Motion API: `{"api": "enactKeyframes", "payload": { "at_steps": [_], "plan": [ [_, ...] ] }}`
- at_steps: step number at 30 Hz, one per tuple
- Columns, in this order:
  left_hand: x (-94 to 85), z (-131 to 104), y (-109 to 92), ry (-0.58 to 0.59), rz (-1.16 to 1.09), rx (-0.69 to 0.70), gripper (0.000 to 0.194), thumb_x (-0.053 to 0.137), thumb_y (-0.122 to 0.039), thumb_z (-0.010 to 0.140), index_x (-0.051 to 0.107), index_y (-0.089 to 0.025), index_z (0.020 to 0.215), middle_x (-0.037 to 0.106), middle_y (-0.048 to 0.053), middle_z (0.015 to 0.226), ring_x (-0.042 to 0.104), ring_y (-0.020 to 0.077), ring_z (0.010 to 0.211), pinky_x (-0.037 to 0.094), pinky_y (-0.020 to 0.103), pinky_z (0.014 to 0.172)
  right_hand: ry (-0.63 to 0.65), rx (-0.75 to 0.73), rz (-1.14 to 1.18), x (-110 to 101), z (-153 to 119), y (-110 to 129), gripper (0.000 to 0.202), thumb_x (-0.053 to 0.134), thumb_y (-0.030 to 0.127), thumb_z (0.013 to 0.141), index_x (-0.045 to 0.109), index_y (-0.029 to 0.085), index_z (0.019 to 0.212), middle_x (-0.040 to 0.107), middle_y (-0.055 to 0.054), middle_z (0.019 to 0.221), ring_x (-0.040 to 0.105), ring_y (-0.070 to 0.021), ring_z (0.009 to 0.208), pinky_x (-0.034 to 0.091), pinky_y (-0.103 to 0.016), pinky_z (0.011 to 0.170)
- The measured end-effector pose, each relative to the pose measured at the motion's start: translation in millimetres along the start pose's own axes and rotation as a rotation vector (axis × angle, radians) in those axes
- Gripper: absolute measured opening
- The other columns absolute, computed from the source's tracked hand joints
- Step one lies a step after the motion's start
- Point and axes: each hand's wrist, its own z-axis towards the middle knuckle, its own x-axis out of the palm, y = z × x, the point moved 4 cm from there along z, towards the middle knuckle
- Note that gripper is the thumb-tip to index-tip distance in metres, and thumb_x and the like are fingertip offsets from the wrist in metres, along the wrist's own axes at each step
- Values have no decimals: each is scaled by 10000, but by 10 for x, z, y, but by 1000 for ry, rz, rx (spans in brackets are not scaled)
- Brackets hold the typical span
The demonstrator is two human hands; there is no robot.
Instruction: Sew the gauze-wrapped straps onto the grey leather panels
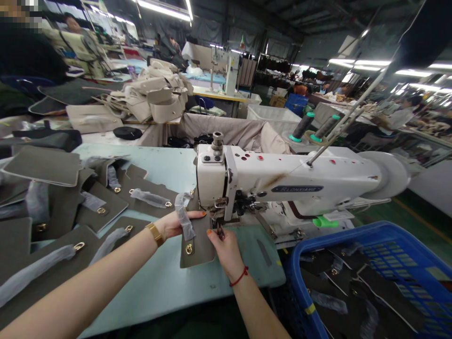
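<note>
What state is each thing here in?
White metal sewing machine: upright; can't tell if running.
Flat grey panel: lying flat, gold metal clasp attached.
Left hand: touching panel.
Right hand: closed on small dark tool.
Blue plastic basket: open-topped, holding more grey panels.

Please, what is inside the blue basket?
The blue basket holds dark panels and wrapped straps. What lies under the top pieces is covered and cannot be seen.

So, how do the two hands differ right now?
The left hand, partly under the wrapped strap, extends one finger over the grey panel; the right hand holds a small dark tool at the panel's edge. The left wears a gold band, the right a red cord. Both have orange nails.
</note>
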Motion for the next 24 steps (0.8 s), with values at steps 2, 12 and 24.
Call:
{"api": "enactKeyframes", "payload": {
  "at_steps": [2,12,24],
  "plan": [
    [-3,3,-11,-12,-5,-1,279,740,-164,720,697,-101,989,747,147,964,725,255,806,563,383,827,-3,-2,-2,-1,13,-5,366,578,458,813,628,112,702,589,-16,633,502,-124,581,378,-206,530],
    [51,-21,-31,-24,-18,-13,252,728,-141,726,693,-90,970,750,153,940,725,249,794,567,380,825,-33,11,-30,-2,-14,33,379,585,483,795,657,125,694,623,-29,614,559,-163,604,391,-219,525],
    [94,-89,84,-118,-85,67,271,745,-155,712,682,-98,969,750,147,933,723,262,802,579,373,798,97,-12,-96,-129,-34,124,365,578,467,809,642,131,683,608,-23,631,507,-135,576,340,-208,507]
  ]
}}
